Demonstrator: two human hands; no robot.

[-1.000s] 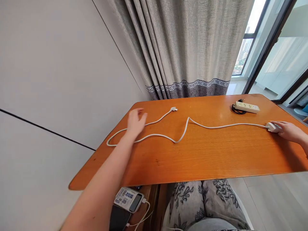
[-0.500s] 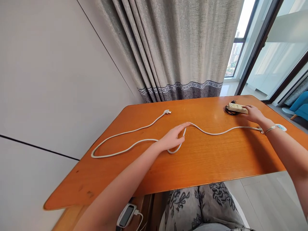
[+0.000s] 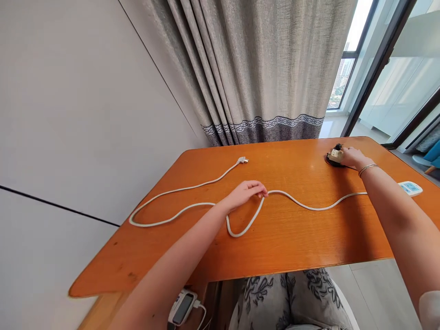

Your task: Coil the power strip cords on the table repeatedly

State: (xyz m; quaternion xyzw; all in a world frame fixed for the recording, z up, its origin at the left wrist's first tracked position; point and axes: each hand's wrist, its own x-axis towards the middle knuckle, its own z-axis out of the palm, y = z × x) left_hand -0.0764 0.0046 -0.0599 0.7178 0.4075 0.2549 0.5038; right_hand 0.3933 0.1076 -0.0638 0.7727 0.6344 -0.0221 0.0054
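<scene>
Across the orange-brown counter [image 3: 288, 243], two things are being handled at once, with the work split between left and right. The white cord [image 3: 318, 209], the longest item here, is laid out in loose curves: a broad bend is formed near the left edge, a deep dip is made beside the left wrist, and a gentle wave is drawn out to the right. Over at the far right, the cream power strip [image 3: 335, 156] is gripped by its right end, much of it covered by the right hand [image 3: 352, 157], whose fingers are drawn in around it; the thumb's placing cannot be told. At the middle, the white cord is pinched at a bend by the left hand [image 3: 244, 193], the fingers kept narrow. For any lift of the strip, it would seem, a secure hold on its body is called for, with its dark lead kept from snagging. Near the right edge, a white socket block [image 3: 410, 188] with a pale blue face is seen, partly hidden by the right forearm [image 3: 388, 201]; where it is met by the cord cannot be seen. Beside the strip, the black lead [image 3: 332, 162] is bunched up close. Smallest of all, the white plug [image 3: 242, 160] is left lying near the far edge, its metal pins pointed right.
</scene>
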